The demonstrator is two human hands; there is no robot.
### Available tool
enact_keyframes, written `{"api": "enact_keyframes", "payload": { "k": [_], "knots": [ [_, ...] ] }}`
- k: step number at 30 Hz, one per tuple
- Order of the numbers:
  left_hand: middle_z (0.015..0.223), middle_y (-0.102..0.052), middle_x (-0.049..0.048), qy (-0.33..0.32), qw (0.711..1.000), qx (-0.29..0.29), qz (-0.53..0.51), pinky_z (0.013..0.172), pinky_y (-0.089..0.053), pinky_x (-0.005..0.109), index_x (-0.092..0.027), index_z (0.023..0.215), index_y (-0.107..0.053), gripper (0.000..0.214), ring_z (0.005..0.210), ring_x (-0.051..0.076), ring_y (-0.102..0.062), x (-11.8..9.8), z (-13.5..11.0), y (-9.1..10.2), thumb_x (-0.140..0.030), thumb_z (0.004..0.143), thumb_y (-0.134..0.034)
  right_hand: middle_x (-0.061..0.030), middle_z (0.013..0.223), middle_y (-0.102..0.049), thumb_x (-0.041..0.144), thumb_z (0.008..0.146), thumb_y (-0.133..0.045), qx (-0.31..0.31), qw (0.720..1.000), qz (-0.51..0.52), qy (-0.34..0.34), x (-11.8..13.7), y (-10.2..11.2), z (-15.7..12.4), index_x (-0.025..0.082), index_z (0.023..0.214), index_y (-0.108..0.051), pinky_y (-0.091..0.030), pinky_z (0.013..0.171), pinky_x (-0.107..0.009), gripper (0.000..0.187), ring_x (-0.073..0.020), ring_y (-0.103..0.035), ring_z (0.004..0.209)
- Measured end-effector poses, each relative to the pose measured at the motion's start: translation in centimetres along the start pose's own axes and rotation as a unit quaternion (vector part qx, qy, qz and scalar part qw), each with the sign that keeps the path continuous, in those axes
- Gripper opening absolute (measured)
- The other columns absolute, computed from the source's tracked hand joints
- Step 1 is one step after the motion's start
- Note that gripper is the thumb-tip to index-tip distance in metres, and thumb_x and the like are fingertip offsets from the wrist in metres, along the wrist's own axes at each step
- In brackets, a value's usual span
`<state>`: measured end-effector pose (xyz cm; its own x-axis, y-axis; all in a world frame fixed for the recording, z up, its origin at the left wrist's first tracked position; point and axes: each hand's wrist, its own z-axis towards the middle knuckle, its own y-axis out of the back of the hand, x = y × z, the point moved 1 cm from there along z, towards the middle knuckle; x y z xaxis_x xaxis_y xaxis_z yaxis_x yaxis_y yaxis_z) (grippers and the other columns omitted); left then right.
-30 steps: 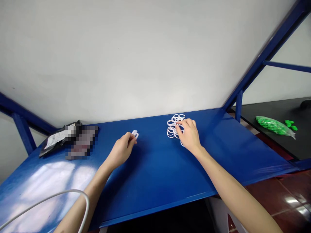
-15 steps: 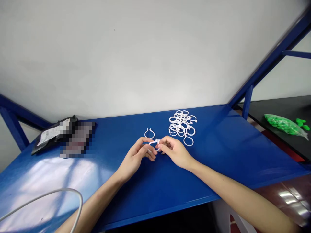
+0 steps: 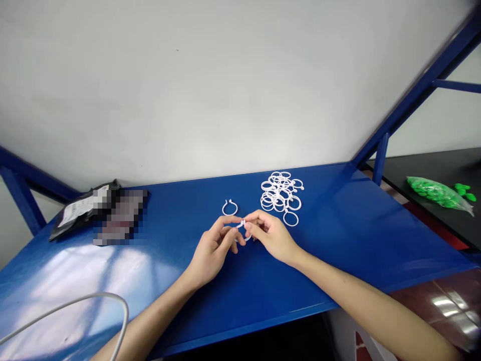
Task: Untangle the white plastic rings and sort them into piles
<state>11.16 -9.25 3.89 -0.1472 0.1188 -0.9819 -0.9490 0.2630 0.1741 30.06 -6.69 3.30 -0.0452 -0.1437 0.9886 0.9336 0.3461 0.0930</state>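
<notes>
Between my two hands is a white plastic ring (image 3: 240, 225), its ends pinched close together at the top. My left hand (image 3: 215, 246) grips the ring's left side with thumb and fingertips. The fingertips of my right hand (image 3: 268, 232) close on its right side near the joint. Fingers cover much of the ring. Just beyond the left fingers lies another white ring (image 3: 230, 208) on the blue table (image 3: 195, 200), with a gap at its top. To the right, behind my right hand, is a heap of white rings (image 3: 280, 190), several overlapping.
Black plastic packages (image 3: 84, 210) lie at the table's back left. A white cable (image 3: 93, 296) loops across the front left, over my left forearm. On a dark surface at the right sits a clear bag of green pieces (image 3: 439, 194). Blue frame bars (image 3: 402, 100) rise at the sides.
My left fingers have shifted slightly right and their grip has changed. The ring's ends have come closer together at my fingertips. The ring behind and the heap stay in place.
</notes>
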Motion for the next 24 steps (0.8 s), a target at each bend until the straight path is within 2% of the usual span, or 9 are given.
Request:
{"api": "enact_keyframes", "payload": {
  "k": [5,15,20,24],
  "knots": [
    [0.077,-0.069,-0.0018,-0.018,1.0,-0.012,-0.011,0.065,-0.049,0.027,-0.021,0.117,-0.059,0.024,0.06,0.011,-0.061,0.4,0.0,-0.3,-0.04,0.103,-0.052,0.0003,0.078,-0.071,0.047,0.097,-0.065,-0.001,1.0,-0.001,0.008,0.1,0.1,-0.1,0.022,0.1,-0.07,-0.049,0.067,-0.028,0.025,-0.0152,-0.068,0.073],
    [0.075,-0.071,-0.0002,0.0,0.997,0.004,-0.074,0.063,-0.052,0.028,-0.019,0.111,-0.056,0.024,0.061,0.013,-0.062,1.1,-0.3,-0.7,-0.041,0.101,-0.056,0.0009,0.074,-0.068,0.046,0.096,-0.067,0.02,1.0,0.009,-0.006,0.3,0.1,-0.3,0.02,0.094,-0.069,-0.047,0.064,-0.027,0.026,-0.0139,-0.063,0.068],
    [0.073,-0.07,-0.0007,0.005,0.998,0.01,-0.068,0.061,-0.05,0.027,-0.02,0.107,-0.053,0.024,0.061,0.013,-0.062,1.6,-0.2,-0.9,-0.042,0.101,-0.057,0.0009,0.071,-0.07,0.043,0.099,-0.063,0.055,0.998,0.01,-0.007,0.5,-0.1,-0.2,0.019,0.089,-0.066,-0.046,0.065,-0.027,0.026,-0.0138,-0.064,0.067],
    [0.074,-0.07,-0.0005,-0.002,0.999,0.023,-0.032,0.064,-0.052,0.028,-0.02,0.108,-0.054,0.022,0.064,0.014,-0.063,1.6,0.4,-0.3,-0.042,0.102,-0.053,0.0006,0.074,-0.071,0.042,0.099,-0.063,0.043,0.999,-0.024,-0.011,0.3,-0.3,0.1,0.02,0.092,-0.068,-0.046,0.064,-0.027,0.024,-0.0137,-0.062,0.066]
  ]
}}
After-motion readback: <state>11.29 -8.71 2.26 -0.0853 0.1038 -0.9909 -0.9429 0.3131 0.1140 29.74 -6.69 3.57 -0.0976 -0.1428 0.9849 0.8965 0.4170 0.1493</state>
